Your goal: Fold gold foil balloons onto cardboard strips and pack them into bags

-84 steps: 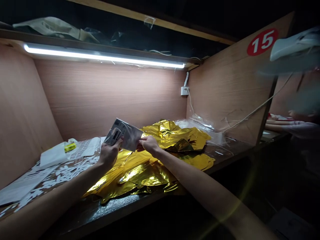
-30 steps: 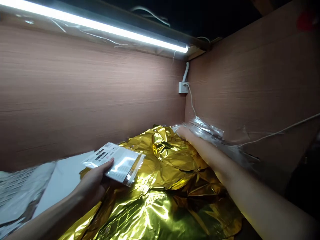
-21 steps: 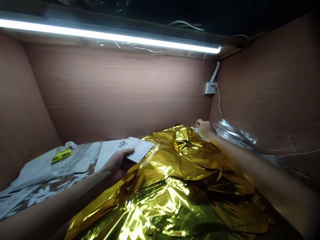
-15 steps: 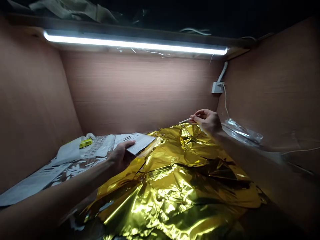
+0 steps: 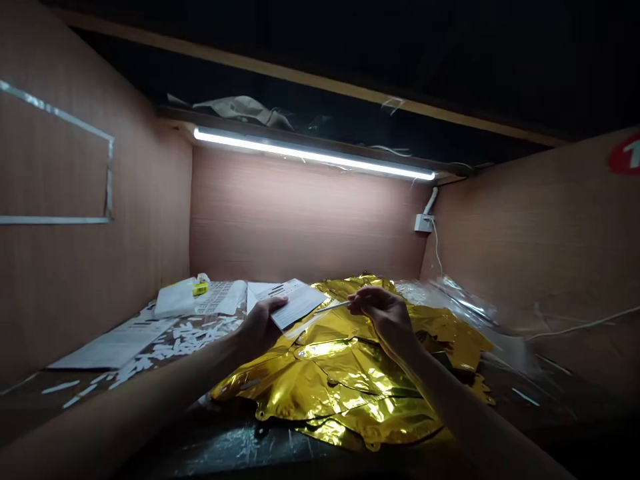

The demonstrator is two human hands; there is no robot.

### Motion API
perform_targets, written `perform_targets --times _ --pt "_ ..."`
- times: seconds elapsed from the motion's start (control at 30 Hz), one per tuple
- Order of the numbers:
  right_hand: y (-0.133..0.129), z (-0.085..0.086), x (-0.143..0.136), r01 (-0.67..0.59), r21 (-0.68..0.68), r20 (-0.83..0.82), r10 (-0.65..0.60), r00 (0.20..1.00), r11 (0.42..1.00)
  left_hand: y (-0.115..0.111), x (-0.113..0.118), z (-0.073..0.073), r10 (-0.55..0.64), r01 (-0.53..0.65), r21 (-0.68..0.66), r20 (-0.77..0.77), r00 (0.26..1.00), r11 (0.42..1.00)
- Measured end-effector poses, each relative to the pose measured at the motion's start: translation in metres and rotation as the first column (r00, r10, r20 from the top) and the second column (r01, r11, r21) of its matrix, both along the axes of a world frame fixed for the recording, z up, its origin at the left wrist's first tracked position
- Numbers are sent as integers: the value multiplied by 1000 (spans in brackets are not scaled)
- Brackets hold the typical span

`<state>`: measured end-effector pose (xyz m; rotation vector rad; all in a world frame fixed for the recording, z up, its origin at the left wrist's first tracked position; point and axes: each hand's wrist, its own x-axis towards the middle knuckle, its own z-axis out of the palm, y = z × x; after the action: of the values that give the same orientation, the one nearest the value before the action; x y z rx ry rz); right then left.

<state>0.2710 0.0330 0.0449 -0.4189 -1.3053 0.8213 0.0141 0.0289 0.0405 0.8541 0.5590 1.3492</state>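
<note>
My left hand [image 5: 260,325] is closed on a printed white sheet [image 5: 303,301], thumb on top. Under the sheet's right edge a strip of clear plastic [image 5: 309,323] shows. Between the fingertips of my right hand [image 5: 383,313] is a thin white stick [image 5: 333,307], pointing left toward the sheet, its tip close to the sheet's edge. Beneath both hands lies a pile of flat gold foil balloons [image 5: 345,387], shiny and wrinkled, with small tabs along their edges.
Left of the pile are scattered white paper strips [image 5: 185,340], printed sheets [image 5: 113,343] and a white packet [image 5: 175,300] near a small yellow item [image 5: 200,289]. Clear plastic bags [image 5: 465,300] lie at right. A lamp tube [image 5: 315,155] and a socket box [image 5: 424,223] are at the back.
My right hand has come left and nearer with the stick, toward the sheet in my left hand. The view has pulled back, showing more of the side walls.
</note>
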Motion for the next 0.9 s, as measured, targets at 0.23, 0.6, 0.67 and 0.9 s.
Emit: perform_targets --times 0.23,0.6,0.67,0.9 --pt "-8 -1 -3 79 -34 -27 -80 996 996 -3 0 -2 -11 11 -28 30 999 1000" --pt "-18 -9 5 305 50 -73 -301 951 951 -6 2 -6 -72 71 7 37 997 997" --pt "-21 -12 2 357 81 -59 -353 934 931 -8 4 -7 -79 79 -11 32 996 997" --pt "-30 -21 -1 395 251 299 -459 837 884 -14 9 -12 -146 147 37 -39 989 988"
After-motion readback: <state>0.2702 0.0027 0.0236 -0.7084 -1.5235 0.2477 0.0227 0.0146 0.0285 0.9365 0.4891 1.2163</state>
